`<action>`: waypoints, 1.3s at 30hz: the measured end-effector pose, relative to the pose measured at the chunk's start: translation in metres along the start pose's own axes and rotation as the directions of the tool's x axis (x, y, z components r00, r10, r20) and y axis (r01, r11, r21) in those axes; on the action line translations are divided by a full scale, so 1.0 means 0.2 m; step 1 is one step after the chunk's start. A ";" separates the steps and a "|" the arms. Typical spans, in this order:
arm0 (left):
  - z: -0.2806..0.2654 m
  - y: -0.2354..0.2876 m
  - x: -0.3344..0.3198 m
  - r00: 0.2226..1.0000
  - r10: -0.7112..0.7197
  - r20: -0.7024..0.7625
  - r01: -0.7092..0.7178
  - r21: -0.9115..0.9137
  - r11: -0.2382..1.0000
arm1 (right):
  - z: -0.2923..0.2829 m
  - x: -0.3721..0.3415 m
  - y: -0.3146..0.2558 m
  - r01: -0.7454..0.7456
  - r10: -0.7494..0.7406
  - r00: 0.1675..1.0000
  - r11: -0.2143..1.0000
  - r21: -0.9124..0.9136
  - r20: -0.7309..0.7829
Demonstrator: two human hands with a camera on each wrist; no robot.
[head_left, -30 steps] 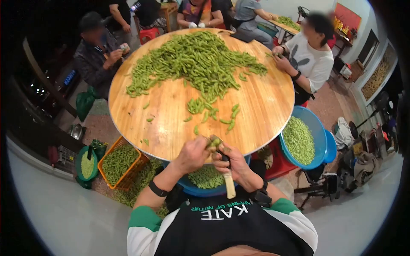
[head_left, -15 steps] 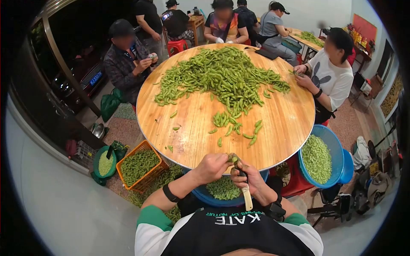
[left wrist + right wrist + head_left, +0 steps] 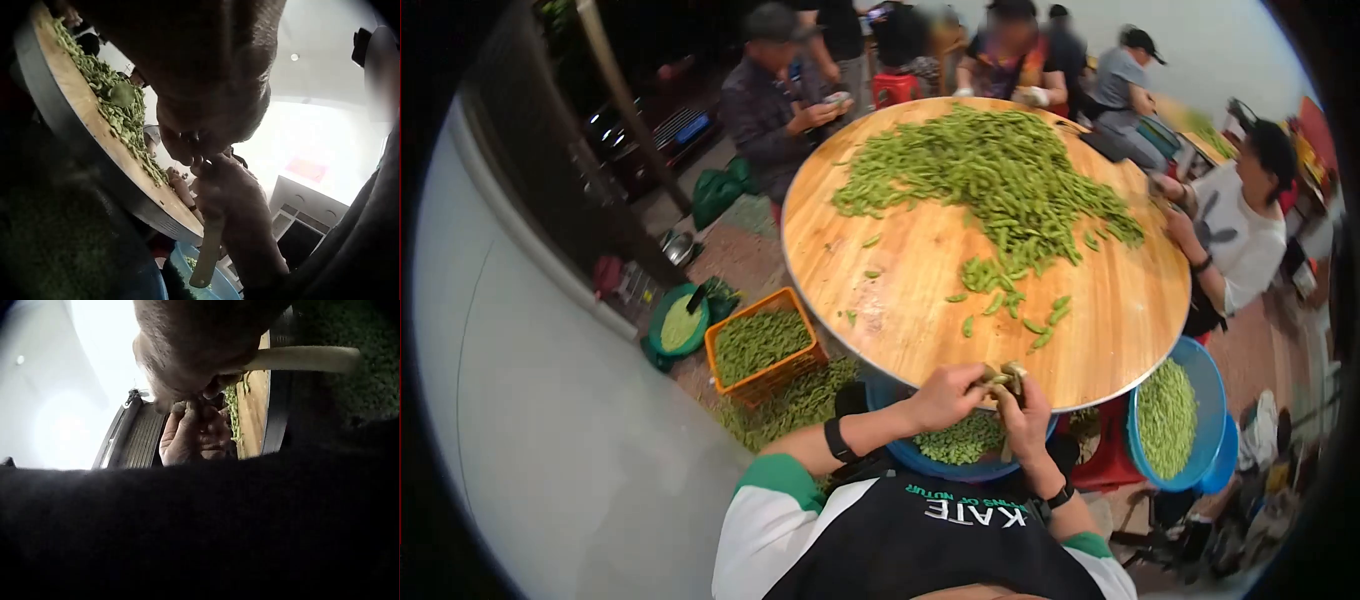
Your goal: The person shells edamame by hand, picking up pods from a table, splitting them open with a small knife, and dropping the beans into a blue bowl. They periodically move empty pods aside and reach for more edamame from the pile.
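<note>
Just beyond the near edge of the round wooden table (image 3: pixel 880 320), the left hand (image 3: pixel 945 397) pinches a green pod (image 3: pixel 1000 379) against the fingers of the right hand (image 3: pixel 1026 425). A pale handle (image 3: pixel 209 253) of a tool, perhaps a knife, sticks out from the right hand (image 3: pixel 240 203) in the left wrist view. The same handle (image 3: pixel 306 359) shows in the right wrist view, where fingertips of both hands meet; the tool's working end is hidden. A large heap of green pods (image 3: pixel 990 170) covers the table's far half, with several loose pods nearer.
Below the hands is a blue basin (image 3: pixel 905 458) of shelled beans; another blue basin (image 3: pixel 1220 390) stands at right. An orange crate (image 3: pixel 765 378) of pods and a green basin (image 3: pixel 662 330) stand at left. Several people sit or stand around the table.
The head view has turned, so the table and heap lie further right in it. Both hands stay together at the pod, and the pale handle is now mostly out of sight in the head view.
</note>
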State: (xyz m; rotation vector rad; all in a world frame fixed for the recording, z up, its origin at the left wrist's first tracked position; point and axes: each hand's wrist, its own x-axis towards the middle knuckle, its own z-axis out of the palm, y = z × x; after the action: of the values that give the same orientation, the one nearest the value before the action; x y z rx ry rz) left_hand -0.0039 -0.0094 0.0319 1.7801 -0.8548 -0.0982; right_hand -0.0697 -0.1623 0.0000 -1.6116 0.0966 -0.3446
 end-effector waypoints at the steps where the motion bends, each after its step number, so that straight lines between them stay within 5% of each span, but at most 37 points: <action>1: 0.01 -0.02 -0.01 0.999 0.036 -0.020 -0.035 0.055 0.998 | 0.00 -0.01 -0.03 0.003 -0.003 1.000 0.999 -0.049 0.015; 2: 0.01 -0.03 -0.02 0.998 0.021 -0.052 -0.018 0.066 0.998 | 0.00 0.00 -0.02 0.005 -0.003 0.999 0.999 -0.046 0.051; 4: 0.02 -0.02 -0.03 0.988 0.157 0.007 -0.157 0.144 0.977 | -0.03 0.00 0.03 0.268 -0.260 0.963 0.932 -0.243 0.066; 8: 0.05 -0.05 -0.05 0.993 0.115 0.003 -0.114 0.164 0.980 | -0.05 0.00 0.09 0.383 -0.377 0.919 0.793 -0.474 0.112; 14: 0.10 -0.03 -0.07 0.998 0.043 -0.039 -0.036 0.174 0.984 | -0.04 -0.01 0.05 0.526 -0.490 0.840 0.628 -0.574 0.234; 22: 0.05 0.04 -0.07 0.987 -0.142 0.068 0.133 0.123 0.983 | -0.05 0.00 0.04 0.473 -0.430 0.878 0.710 -0.522 0.211; 26: -0.05 0.01 -0.12 0.993 -0.080 0.087 0.045 0.354 0.934 | -0.09 -0.03 0.04 0.417 -0.373 0.909 0.783 -0.462 0.188; 28: -0.19 -0.01 -0.12 1.000 0.021 0.015 -0.026 0.557 0.830 | -0.11 -0.02 0.02 0.365 -0.286 0.922 0.865 -0.345 0.259; 30: -0.35 -0.04 -0.10 0.996 -0.093 0.002 0.051 0.825 0.562 | -0.13 -0.03 0.04 0.479 -0.374 0.861 0.824 -0.303 0.345; 31: -0.40 -0.05 -0.07 1.000 -0.014 0.010 -0.002 0.880 0.474 | -0.13 -0.06 0.03 0.490 -0.351 0.840 0.819 -0.298 0.414; 32: -0.40 -0.08 -0.02 1.000 -0.020 0.012 -0.001 0.880 0.476 | -0.13 -0.08 0.03 0.500 -0.326 0.813 0.815 -0.292 0.483; 34: -0.37 -0.17 0.12 0.995 0.091 -0.043 -0.035 0.698 0.715 | -0.13 -0.09 0.04 0.474 -0.241 0.812 0.804 -0.359 0.532; 37: -0.25 -0.27 0.33 0.999 0.012 0.047 -0.039 0.632 0.774 | -0.11 -0.08 0.01 0.463 -0.294 0.840 0.827 -0.320 0.456; 39: -0.15 -0.35 0.47 0.998 -0.028 0.063 -0.018 0.628 0.778 | -0.13 -0.08 0.01 0.396 -0.175 0.823 0.859 -0.325 0.541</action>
State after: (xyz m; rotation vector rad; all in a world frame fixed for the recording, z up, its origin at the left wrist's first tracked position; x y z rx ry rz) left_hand 0.1143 -0.0322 0.0153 2.4211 -1.0071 0.1463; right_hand -0.0911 -0.1824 -0.0027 -2.1138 -0.5164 -0.1333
